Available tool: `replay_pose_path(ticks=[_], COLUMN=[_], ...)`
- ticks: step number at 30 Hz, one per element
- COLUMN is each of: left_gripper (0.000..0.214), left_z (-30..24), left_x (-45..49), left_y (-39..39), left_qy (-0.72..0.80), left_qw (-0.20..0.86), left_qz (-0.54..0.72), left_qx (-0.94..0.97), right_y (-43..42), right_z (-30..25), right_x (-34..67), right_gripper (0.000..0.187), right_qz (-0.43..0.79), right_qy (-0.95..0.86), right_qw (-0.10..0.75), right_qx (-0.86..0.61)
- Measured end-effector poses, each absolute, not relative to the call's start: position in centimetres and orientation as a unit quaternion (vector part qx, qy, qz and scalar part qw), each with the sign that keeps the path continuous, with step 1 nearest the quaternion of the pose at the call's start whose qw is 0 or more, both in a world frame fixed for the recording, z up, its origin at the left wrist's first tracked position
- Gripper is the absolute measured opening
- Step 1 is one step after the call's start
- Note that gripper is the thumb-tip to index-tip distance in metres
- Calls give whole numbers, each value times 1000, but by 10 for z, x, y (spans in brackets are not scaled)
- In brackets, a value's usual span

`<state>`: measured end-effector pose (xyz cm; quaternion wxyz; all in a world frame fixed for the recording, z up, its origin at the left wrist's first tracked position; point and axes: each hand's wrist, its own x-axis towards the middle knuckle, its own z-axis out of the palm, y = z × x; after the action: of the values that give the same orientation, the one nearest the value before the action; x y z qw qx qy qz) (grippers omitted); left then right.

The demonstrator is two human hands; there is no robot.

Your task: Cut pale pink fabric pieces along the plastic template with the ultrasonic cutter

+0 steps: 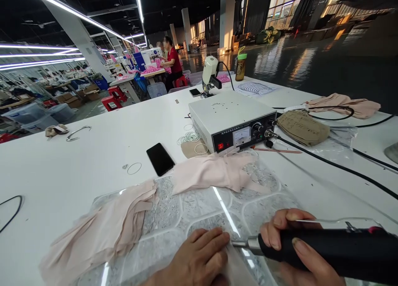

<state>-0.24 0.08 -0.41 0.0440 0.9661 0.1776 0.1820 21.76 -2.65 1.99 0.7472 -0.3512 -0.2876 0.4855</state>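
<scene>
My right hand (pixel 301 244) is wrapped round a thick black handheld ultrasonic tool (pixel 336 248), its slim metal tip pointing left. That tip reaches the fingers of my left hand (pixel 202 253), which are bent together and pressed onto a pale pink piece of fabric (pixel 238 267). Under both hands lies a clear plastic sheet (pixel 199 209) over a grey speckled patterned surface. Left of my hands is a stack of pale pink fabric pieces (pixel 115 219). More pink fabric (pixel 211 172) lies beyond, in front of the control box. What my left thumb does is hidden.
A control box (pixel 233 116) with a lit red switch stands mid-table, its black cable (pixel 336 165) running to the right. Nearby are a phone (pixel 160 159), hair-thin rings (pixel 188 137), brown fabric (pixel 303 126), a drink bottle (pixel 241 66) and a white machine head (pixel 210 72). A person (pixel 174 62) sits sewing beyond.
</scene>
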Motion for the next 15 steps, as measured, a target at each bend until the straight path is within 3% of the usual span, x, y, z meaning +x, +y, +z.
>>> replay_pose_path(ticks=[15], left_gripper=[32], left_z=[-14], left_x=[-3], left_y=[-1], left_qy=[165], left_qw=[-30], left_qz=[202], left_qx=[965], right_y=[-34], right_z=[18], right_x=[215], right_gripper=[17], right_qz=[428], right_qy=[-270], right_qw=[770], right_qx=[-389])
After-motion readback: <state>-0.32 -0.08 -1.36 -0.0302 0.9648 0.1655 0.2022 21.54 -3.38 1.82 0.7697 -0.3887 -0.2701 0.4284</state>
